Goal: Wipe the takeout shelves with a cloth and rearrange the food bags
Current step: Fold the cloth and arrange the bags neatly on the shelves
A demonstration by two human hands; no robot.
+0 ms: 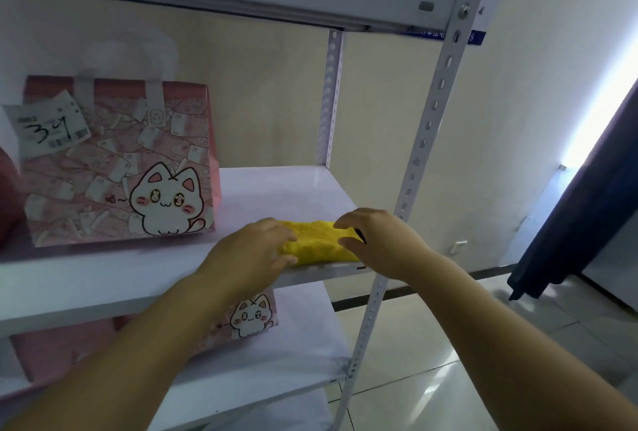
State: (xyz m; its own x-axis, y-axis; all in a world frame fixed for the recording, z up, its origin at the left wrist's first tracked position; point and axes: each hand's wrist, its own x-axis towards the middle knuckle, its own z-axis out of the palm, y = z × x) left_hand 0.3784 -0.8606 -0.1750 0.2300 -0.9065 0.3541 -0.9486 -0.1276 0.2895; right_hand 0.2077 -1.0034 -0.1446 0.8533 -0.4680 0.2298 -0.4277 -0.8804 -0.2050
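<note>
Left hand, right hand: grip holding yellow cloth | white shelf front edge | pink bag | tiled floor

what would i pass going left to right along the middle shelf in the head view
pink cat bag → left hand → yellow cloth → right hand

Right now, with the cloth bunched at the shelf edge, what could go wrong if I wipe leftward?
1. The yellow cloth, held by the left grip and right grip, lies at the front lip of the shelf; it could slip off.
2. A leftward sweep may nudge the pink cat bag or snag its ticket.
</note>
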